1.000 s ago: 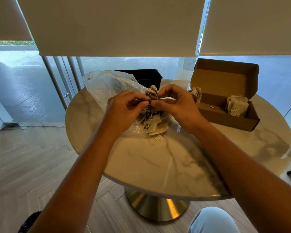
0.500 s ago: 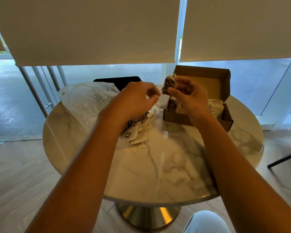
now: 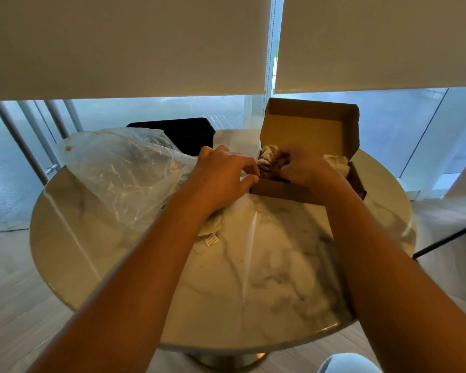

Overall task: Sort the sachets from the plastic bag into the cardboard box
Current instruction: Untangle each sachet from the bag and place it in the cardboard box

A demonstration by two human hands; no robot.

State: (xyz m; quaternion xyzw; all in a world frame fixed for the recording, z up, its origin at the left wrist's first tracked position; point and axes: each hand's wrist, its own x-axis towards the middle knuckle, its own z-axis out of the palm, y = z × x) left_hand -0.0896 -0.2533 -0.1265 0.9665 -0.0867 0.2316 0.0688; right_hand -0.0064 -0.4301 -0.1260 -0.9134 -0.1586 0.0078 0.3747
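An open cardboard box (image 3: 283,190) stands at the back right of the marble table, lid raised. My right hand (image 3: 299,166) is inside its left end, fingers curled round a pale sachet (image 3: 267,153). More sachets (image 3: 336,164) lie at the box's right end. My left hand (image 3: 223,176) hovers at the box's left wall, thumb and fingers pinching something small and dark that I cannot make out. The crumpled clear plastic bag (image 3: 124,173) lies to the left, with loose sachets (image 3: 211,230) at its mouth under my left wrist.
The round marble table (image 3: 267,278) has its near edge just below my forearms. A black bin (image 3: 189,133) stands behind the bag. Roller blinds and glass panes fill the background. A dark chair leg (image 3: 447,240) shows at the right.
My right hand has gone down from above the box's left wall into the box with the sachet. My left hand has followed to the right, from over the bag to the box's edge.
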